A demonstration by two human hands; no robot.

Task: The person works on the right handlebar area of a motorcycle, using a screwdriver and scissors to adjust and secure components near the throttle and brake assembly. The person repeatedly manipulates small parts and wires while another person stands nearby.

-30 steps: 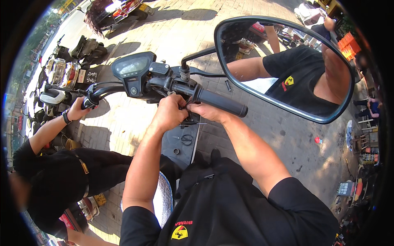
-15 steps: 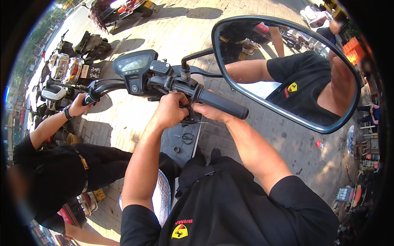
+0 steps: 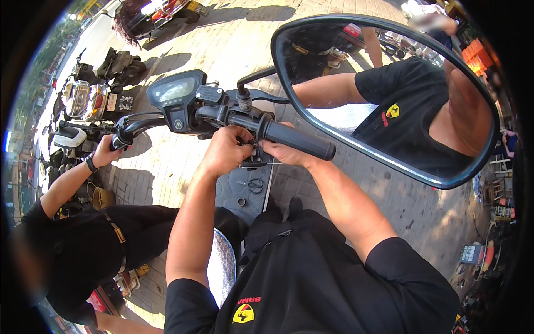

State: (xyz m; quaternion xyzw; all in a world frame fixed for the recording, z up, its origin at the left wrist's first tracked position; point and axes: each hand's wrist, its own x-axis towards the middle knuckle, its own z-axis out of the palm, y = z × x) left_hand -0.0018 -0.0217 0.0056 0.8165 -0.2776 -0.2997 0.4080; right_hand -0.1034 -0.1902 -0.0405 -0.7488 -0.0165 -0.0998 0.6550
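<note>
Both my hands work close together just under the right side of a scooter's handlebar. My left hand (image 3: 225,150) is closed, thumb and fingers pinched at a small dark fitting (image 3: 255,160) beneath the bar. My right hand (image 3: 288,153) reaches in below the black rubber grip (image 3: 297,140), its fingertips curled at the same spot. What the fingertips hold is too small to make out. A thin wire or rod sticks out to the right of the fitting. The dashboard (image 3: 177,91) and brake fluid reservoir (image 3: 209,94) sit left of my hands.
A large mirror (image 3: 384,106) stands out at upper right. Another person's hand (image 3: 105,151) grips the left handlebar end. On the grey footboard (image 3: 225,192) lie scissors (image 3: 255,186) and a small dark ring (image 3: 241,201). Parked scooters (image 3: 89,100) line the left.
The view has shifted slightly, so the mirror looks larger and the dashboard sits farther left. My hands stay at the same place, and more of the dark fitting shows beneath them.
</note>
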